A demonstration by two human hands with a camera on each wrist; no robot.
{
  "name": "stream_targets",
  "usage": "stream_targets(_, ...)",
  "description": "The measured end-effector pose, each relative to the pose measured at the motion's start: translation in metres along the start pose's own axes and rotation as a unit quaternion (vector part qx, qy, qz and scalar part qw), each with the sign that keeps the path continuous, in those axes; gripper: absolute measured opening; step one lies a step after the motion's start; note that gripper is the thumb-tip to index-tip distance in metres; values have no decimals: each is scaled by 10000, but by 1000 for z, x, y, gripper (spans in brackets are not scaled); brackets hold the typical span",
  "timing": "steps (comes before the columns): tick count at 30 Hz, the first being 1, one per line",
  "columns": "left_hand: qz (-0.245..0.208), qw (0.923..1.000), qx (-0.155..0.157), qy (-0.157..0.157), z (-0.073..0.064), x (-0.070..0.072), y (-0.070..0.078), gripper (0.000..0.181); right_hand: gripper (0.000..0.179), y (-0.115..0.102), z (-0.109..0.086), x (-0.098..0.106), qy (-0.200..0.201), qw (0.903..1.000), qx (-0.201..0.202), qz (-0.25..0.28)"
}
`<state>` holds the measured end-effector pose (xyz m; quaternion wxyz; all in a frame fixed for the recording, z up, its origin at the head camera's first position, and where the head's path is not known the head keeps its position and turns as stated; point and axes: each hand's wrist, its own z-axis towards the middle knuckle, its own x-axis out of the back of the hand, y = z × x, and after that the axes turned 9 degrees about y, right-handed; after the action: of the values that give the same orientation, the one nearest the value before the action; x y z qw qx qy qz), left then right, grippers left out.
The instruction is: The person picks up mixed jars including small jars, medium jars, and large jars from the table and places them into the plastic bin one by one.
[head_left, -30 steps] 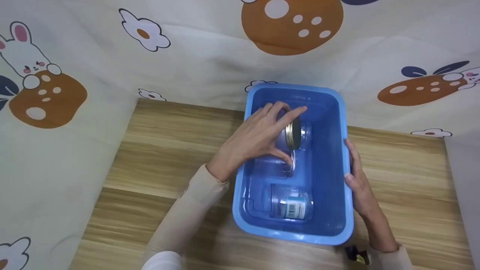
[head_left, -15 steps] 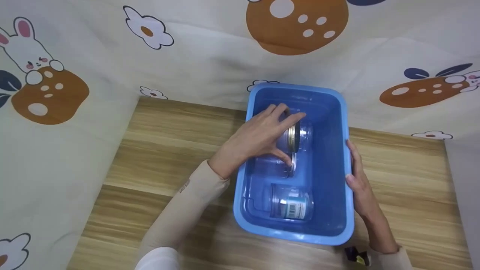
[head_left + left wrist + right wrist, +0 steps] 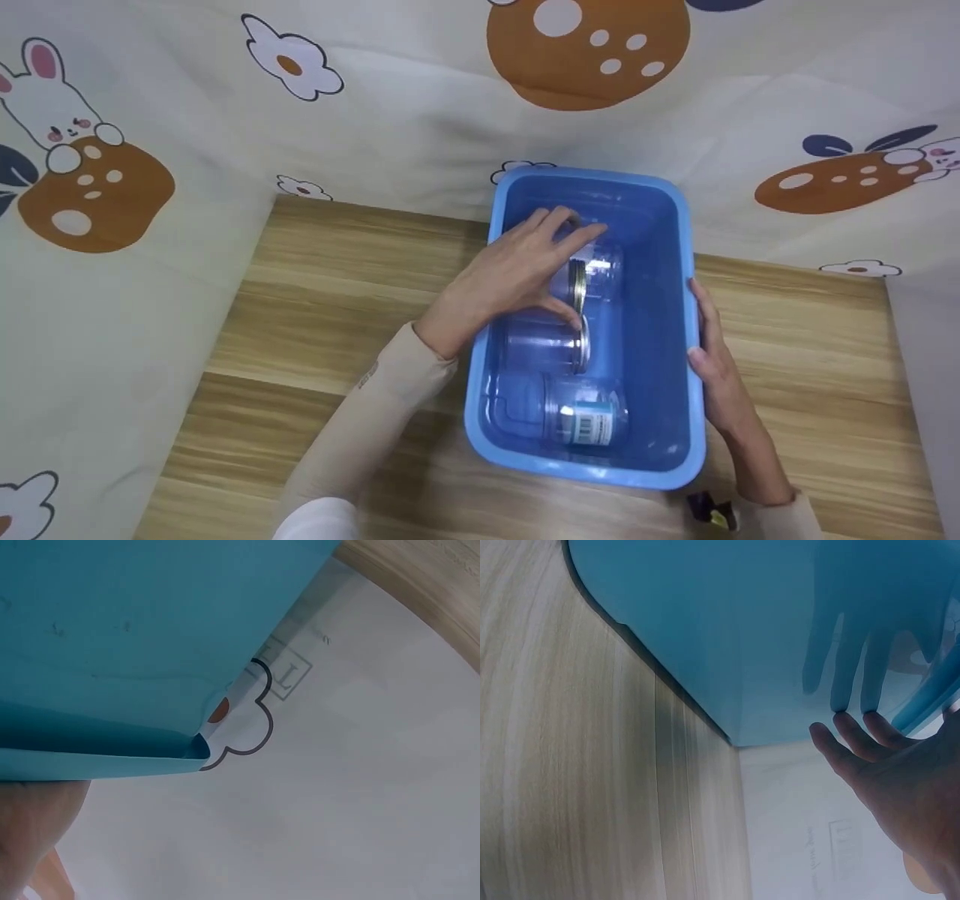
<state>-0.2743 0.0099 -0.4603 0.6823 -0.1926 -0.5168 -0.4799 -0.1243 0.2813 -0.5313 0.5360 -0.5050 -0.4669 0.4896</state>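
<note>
A blue plastic bin stands on the wooden surface. My left hand reaches over its left rim, thumb and fingers spread above a clear jar with a gold-rimmed lid. That jar lies on its side, deeper than the fingertips and partly hidden by the hand. Nearer lies a silver-lidded clear jar; a jar with a blue-and-white barcode label lies at the near end. More clear plastic shows beyond the gold lid. My right hand rests against the bin's right side, straight fingertips touching the outer wall in the right wrist view.
Wood-grain surface extends left and right of the bin. Cream cloth printed with rabbits, flowers and oranges hangs close behind the far rim. A small dark and yellow object lies by the right forearm.
The gold-lidded jar has sunk away from the left hand's fingers to lie lower in the bin. The silver-lidded and labelled jars have shifted slightly toward the near end. The right hand stays put.
</note>
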Motion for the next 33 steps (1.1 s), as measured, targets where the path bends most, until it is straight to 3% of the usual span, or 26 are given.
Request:
stream_targets(9, 36, 10000, 15, -21, -2, 1, 1, 115, 71, -4, -1, -1, -98, 9999, 87, -52)
stream_targets(14, 277, 9992, -190, 233, -3, 3, -2, 114, 69, -2, 1, 5, -327, 9975, 582, -217)
stream_targets(21, 227, 9979, -112, 597, -14, 13, -10, 110, 63, 4, 8, 19, -180, 9745, 1674, -1482)
stream_targets(26, 255, 9974, 197, 650, -25, 21, -16, 109, 62, 5, 12, 25, -104, 9630, 1959, -1845)
stream_targets(33, 278, 9962, 371, 732, -35, 26, -20, 107, 55, 1, 15, 27, -112, 9558, 2004, -2150)
